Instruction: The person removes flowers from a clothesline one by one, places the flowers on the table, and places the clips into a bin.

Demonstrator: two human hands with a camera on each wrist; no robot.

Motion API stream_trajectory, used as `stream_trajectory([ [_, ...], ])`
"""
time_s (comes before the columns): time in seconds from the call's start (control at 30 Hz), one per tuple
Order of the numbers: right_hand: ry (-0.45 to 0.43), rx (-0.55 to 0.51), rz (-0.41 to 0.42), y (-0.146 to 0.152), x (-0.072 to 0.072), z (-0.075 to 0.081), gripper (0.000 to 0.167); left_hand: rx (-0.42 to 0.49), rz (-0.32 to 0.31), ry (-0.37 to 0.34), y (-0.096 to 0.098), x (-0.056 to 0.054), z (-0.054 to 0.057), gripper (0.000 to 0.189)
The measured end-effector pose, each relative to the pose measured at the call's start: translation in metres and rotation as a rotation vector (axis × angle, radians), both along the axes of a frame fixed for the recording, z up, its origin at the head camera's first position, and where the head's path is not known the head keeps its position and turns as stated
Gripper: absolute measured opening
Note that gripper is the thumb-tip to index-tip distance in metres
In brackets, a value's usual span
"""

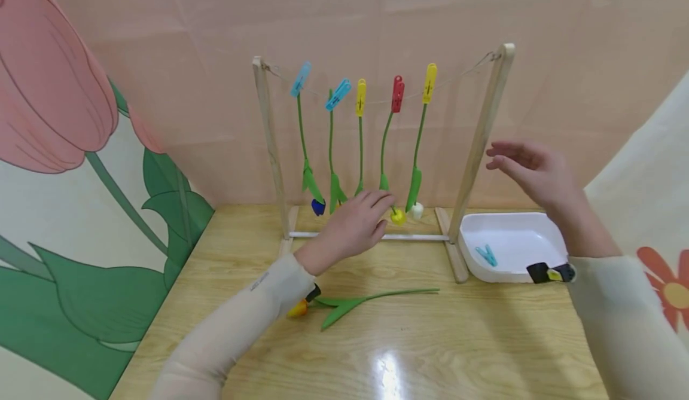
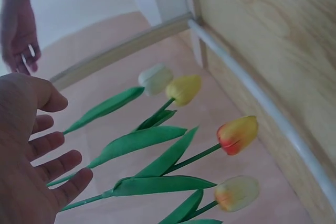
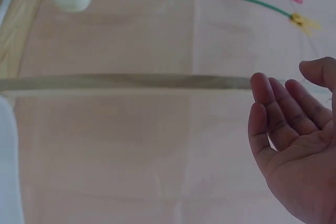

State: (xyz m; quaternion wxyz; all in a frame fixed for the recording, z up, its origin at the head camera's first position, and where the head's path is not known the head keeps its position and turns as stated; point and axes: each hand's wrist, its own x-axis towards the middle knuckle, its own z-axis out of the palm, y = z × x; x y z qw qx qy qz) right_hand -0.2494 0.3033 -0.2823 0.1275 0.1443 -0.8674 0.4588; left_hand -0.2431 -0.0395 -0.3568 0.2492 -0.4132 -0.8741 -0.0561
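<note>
Several artificial tulips hang upside down from a string, each held at its stem by a clothespin, such as the red clothespin (image 1: 398, 94). A blue tulip (image 1: 318, 207) is at the left end, a white tulip (image 2: 156, 79) at the right, beside a yellow tulip (image 2: 184, 89). In front of the middle blooms is my left hand (image 1: 352, 223), its fingers spread loosely and holding nothing; it hides some flowers in the head view. A red-and-yellow tulip (image 2: 238, 135) shows past it in the left wrist view. My right hand (image 1: 538, 170), bare with relaxed fingers, hovers right of the wooden post (image 1: 481, 143).
An orange-yellow tulip (image 1: 298, 309) with a green stem lies on the wooden table (image 1: 457, 340), partly behind my left sleeve. The white tray (image 1: 517, 220) at the right contains a light-blue clothespin (image 1: 487, 255). A white bar (image 1: 414, 237) joins the rack's feet.
</note>
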Motion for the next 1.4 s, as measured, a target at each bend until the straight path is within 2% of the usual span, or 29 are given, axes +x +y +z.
stream_trajectory([
  [0.2, -0.003, -0.045, 0.029, -0.020, 0.004, 0.029, 0.042, 0.092, -0.007, -0.044, 0.004, -0.008, 0.012, 0.045],
  [0.43, 0.026, -0.088, 0.059, -0.040, 0.006, 0.058, 0.041, 0.192, -0.010, -0.045, 0.008, -0.019, 0.020, 0.047],
  [0.6, 0.027, -0.087, 0.046, -0.054, 0.003, 0.074, 0.042, 0.221, 0.019, -0.069, 0.012, -0.021, 0.029, 0.047],
  [0.8, 0.031, -0.086, 0.036, -0.066, -0.003, 0.089, 0.043, 0.279, 0.020, -0.120, 0.019, -0.026, 0.038, 0.049],
  [1.03, 0.034, -0.115, 0.034, -0.078, -0.012, 0.103, 0.046, 0.358, 0.055, -0.261, 0.034, -0.031, 0.050, 0.053],
  [1.4, -0.069, -0.066, -0.020, -0.098, -0.029, 0.125, 0.054, 0.510, 0.107, -0.517, 0.056, -0.039, 0.063, 0.059],
])
